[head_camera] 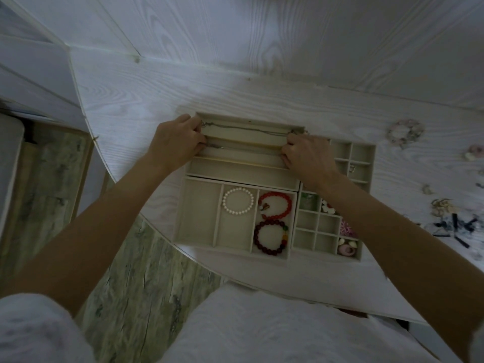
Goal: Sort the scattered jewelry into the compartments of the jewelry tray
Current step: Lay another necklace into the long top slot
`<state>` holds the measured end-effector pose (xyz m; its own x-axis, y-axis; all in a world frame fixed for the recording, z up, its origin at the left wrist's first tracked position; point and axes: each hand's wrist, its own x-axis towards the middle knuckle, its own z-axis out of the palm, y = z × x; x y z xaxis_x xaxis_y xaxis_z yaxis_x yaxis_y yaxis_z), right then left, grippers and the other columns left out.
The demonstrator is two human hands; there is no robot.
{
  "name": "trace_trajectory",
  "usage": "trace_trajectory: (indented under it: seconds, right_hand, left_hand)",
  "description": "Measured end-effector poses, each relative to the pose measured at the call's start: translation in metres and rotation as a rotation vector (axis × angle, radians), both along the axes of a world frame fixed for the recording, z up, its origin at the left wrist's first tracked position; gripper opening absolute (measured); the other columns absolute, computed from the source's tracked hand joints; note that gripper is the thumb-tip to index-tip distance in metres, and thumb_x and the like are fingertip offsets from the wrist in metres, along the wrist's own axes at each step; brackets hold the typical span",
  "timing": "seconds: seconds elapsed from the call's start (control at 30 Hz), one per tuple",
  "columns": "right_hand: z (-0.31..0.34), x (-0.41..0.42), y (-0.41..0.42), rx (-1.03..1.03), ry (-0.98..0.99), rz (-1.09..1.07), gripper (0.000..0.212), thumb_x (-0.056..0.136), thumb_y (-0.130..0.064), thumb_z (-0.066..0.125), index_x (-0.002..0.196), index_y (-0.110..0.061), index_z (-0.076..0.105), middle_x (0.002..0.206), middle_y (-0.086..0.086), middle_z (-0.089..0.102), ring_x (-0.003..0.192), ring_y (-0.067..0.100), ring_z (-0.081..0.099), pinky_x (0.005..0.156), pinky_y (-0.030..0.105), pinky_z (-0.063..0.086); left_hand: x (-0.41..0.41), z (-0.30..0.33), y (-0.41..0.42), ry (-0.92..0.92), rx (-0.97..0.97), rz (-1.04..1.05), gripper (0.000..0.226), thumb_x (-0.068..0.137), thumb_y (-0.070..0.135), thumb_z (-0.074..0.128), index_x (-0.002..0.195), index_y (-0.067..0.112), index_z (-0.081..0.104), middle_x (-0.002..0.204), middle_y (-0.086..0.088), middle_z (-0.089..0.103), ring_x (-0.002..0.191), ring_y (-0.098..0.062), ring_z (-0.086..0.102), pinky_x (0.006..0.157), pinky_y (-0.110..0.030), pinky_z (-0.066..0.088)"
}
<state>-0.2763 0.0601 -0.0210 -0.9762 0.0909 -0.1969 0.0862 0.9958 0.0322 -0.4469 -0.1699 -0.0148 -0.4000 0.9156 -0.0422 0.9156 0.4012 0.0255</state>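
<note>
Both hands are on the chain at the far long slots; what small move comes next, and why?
Probably lower the thin chain flat into its long slot and let go. The left hand and right hand pinch its ends, stretched along that slot of the jewelry tray, and more pieces wait on the table.

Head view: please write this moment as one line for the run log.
step: laying chain in long tray slot | left hand: pinching chain end | right hand: pinching other end | bracelets: already sorted
</note>
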Motion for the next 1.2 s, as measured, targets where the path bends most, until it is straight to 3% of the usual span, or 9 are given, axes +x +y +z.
trace_trajectory:
  seconds: [0.3,0.43,0.53,0.63,0.73,0.87,0.97,1.07,1.2]
  right_hand:
    - [0.002,0.003,0.002,0.052,-0.029,-0.018,0.025,0.053,-0.012,0.09,0.049,-0.016,0.065,0.054,-0.003,0.055,0.043,0.015,0.052,0.046,0.016,0.02]
    - [0.007,0.007,0.003,0.04,-0.033,-0.034,0.015,0.071,-0.015,0.081,0.062,-0.018,0.07,0.062,-0.006,0.058,0.048,0.012,0.054,0.046,0.017,0.024]
    - [0.019,0.019,0.011,-0.087,0.088,-0.075,0.015,0.089,-0.019,0.063,0.08,-0.013,0.074,0.077,-0.001,0.065,0.061,0.02,0.061,0.049,0.023,0.036]
    - [0.046,0.05,0.021,-0.259,0.367,-0.127,0.013,0.087,-0.016,0.067,0.079,-0.008,0.073,0.072,0.005,0.065,0.057,0.022,0.058,0.052,0.023,0.036]
    - [0.056,0.099,0.038,-0.248,0.473,-0.201,0.015,0.09,-0.015,0.061,0.085,-0.006,0.071,0.076,0.01,0.064,0.066,0.027,0.056,0.062,0.032,0.039]
    - [0.051,0.18,0.067,-0.22,0.412,-0.377,0.014,0.09,-0.012,0.06,0.093,-0.006,0.072,0.084,0.011,0.068,0.076,0.032,0.06,0.07,0.039,0.044]
    - [0.045,0.244,0.093,-0.197,0.32,-0.566,0.013,0.082,-0.003,0.068,0.093,-0.006,0.072,0.088,0.016,0.068,0.083,0.038,0.06,0.075,0.045,0.048]
    - [0.033,0.282,0.121,-0.149,0.233,-0.666,0.016,0.079,-0.002,0.068,0.094,-0.004,0.071,0.093,0.019,0.066,0.088,0.041,0.057,0.077,0.049,0.05]
    - [0.014,0.308,0.162,-0.189,0.123,-0.681,0.031,0.084,-0.014,0.068,0.113,-0.004,0.064,0.114,0.019,0.058,0.105,0.04,0.052,0.087,0.047,0.045]
  left_hand:
    - [0.003,-0.001,-0.002,0.017,0.044,0.024,0.01,0.067,0.012,0.083,0.064,0.013,0.073,0.07,-0.007,0.056,0.063,-0.028,0.054,0.044,-0.023,0.031]
    - [0.004,0.003,-0.006,0.03,0.086,0.012,0.006,0.069,0.013,0.08,0.067,0.011,0.074,0.07,-0.009,0.055,0.063,-0.03,0.055,0.043,-0.023,0.031]
    - [0.01,0.012,-0.01,0.091,0.187,0.019,0.005,0.076,0.017,0.075,0.072,0.013,0.074,0.07,-0.008,0.055,0.063,-0.027,0.053,0.044,-0.022,0.025]
    - [0.037,0.026,-0.005,0.133,0.346,0.084,0.013,0.089,0.024,0.065,0.081,0.016,0.073,0.072,-0.004,0.056,0.067,-0.02,0.052,0.043,-0.024,0.031]
    - [0.091,0.039,0.023,-0.019,0.533,0.177,0.019,0.094,0.024,0.056,0.093,0.017,0.074,0.079,0.0,0.065,0.072,-0.015,0.058,0.055,-0.024,0.044]
    - [0.178,0.038,0.082,-0.385,0.663,0.252,0.025,0.093,0.025,0.054,0.106,0.013,0.071,0.085,0.0,0.067,0.07,-0.007,0.056,0.063,-0.019,0.047]
    - [0.242,0.032,0.136,-0.597,0.576,0.245,0.032,0.09,0.03,0.051,0.112,0.014,0.069,0.089,0.0,0.069,0.077,-0.016,0.062,0.07,-0.027,0.051]
    - [0.277,0.026,0.184,-0.639,0.455,0.138,0.034,0.09,0.032,0.048,0.113,0.018,0.068,0.092,0.004,0.069,0.084,-0.016,0.063,0.077,-0.03,0.051]
    - [0.303,0.014,0.241,-0.642,0.245,0.026,0.034,0.091,0.031,0.055,0.121,0.019,0.062,0.105,0.001,0.065,0.096,-0.02,0.058,0.081,-0.034,0.048]
